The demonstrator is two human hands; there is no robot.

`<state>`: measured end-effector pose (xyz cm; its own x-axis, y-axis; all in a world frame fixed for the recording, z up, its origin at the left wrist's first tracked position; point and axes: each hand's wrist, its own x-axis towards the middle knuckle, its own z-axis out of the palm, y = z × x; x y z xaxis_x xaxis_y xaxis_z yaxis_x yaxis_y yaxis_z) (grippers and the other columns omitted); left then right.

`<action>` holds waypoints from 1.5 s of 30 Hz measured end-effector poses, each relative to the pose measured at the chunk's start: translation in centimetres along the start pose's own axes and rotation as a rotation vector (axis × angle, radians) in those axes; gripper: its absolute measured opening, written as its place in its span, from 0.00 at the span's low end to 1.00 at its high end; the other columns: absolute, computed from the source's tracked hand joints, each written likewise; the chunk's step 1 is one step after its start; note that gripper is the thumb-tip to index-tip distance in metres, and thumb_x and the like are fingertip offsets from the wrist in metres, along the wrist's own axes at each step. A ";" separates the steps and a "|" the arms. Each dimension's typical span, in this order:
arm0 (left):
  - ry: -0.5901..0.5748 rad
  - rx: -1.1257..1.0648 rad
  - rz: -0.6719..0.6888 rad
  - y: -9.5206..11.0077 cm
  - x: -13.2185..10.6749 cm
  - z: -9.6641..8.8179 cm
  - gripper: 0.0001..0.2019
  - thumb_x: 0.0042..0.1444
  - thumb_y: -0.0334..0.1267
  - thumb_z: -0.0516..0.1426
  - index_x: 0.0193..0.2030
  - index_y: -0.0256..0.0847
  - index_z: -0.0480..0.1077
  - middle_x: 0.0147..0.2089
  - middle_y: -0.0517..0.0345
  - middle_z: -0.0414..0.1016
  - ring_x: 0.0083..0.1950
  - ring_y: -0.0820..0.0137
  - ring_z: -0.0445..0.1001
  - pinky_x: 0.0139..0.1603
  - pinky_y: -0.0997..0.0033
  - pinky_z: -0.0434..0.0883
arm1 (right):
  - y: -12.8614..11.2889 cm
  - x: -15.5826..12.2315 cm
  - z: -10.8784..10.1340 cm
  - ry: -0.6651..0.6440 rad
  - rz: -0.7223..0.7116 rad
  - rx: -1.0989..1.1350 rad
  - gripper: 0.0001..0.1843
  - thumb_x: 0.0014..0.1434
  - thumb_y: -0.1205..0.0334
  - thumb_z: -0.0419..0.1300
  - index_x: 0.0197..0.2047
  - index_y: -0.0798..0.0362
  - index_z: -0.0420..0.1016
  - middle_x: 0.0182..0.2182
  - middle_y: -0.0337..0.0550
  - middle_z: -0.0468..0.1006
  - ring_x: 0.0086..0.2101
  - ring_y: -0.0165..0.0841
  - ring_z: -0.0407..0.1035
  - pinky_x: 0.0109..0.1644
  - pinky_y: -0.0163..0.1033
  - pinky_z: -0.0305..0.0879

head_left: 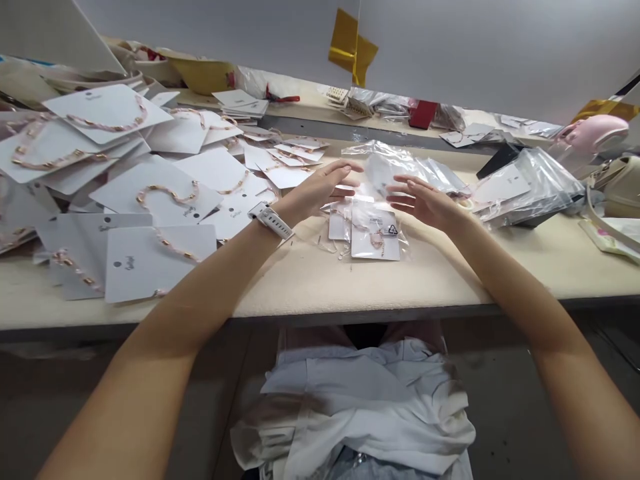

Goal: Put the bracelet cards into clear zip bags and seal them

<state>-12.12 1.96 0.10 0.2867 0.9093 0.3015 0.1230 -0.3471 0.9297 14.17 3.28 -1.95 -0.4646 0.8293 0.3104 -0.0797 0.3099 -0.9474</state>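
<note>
My left hand (320, 190), with a white watch strap (273, 221) at the wrist, hovers with fingers apart. Facing it, my right hand (423, 202) is held with its fingers stretched out and nothing in it. Between and just below them lies a white jewellery card (367, 243) with a pink bracelet, in a clear plastic bag with a recycling mark. Other carded pieces lie beneath or beside it. Behind the hands is a heap of clear plastic bags (385, 160).
A big pile of bracelet cards (160, 190) covers the left of the table. On the right are more clear bags (540, 187), a pink device (590, 140) and a beige bag (620, 187). A yellow bowl (200, 73) and a red box (423, 115) stand at the back.
</note>
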 end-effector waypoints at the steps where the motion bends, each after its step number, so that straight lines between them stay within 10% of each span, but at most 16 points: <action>1: -0.049 0.019 0.019 -0.1 0.0 0.0 0.12 0.70 0.42 0.50 0.49 0.49 0.75 0.48 0.54 0.78 0.49 0.70 0.79 0.45 0.76 0.78 | 0.0 -0.7 -0.2 -0.014 -0.010 0.004 0.16 0.59 0.48 0.65 0.49 0.40 0.76 0.50 0.37 0.79 0.51 0.33 0.73 0.64 0.44 0.66; 6: -0.325 0.144 0.188 -0.8 -0.2 -0.2 0.13 0.68 0.47 0.53 0.54 0.57 0.75 0.60 0.62 0.73 0.63 0.72 0.71 0.56 0.80 0.72 | 0.5 -3.8 -0.7 0.048 -0.019 0.014 0.19 0.56 0.47 0.66 0.51 0.39 0.77 0.51 0.35 0.79 0.56 0.34 0.71 0.68 0.46 0.61; 22: -0.483 0.541 0.125 -0.1 -0.7 -0.8 0.17 0.57 0.39 0.60 0.53 0.49 0.77 0.71 0.56 0.61 0.74 0.57 0.54 0.70 0.53 0.59 | 1.8 -5.7 -1.3 -0.065 -0.129 -0.265 0.10 0.52 0.47 0.70 0.37 0.39 0.85 0.60 0.35 0.72 0.66 0.44 0.57 0.72 0.53 0.50; 45: -0.654 0.637 0.361 -0.6 -0.5 -1.3 0.13 0.57 0.39 0.54 0.38 0.45 0.82 0.64 0.58 0.71 0.75 0.57 0.52 0.70 0.56 0.58 | 1.7 -6.4 -1.3 -0.198 -0.202 -0.617 0.07 0.57 0.50 0.67 0.39 0.36 0.84 0.62 0.32 0.69 0.63 0.45 0.62 0.71 0.52 0.54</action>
<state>-13.56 1.98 -0.38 0.8540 0.4844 0.1898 0.3591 -0.8128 0.4586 18.14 -0.86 -5.47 -0.6512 0.6447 0.4003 0.3088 0.7069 -0.6363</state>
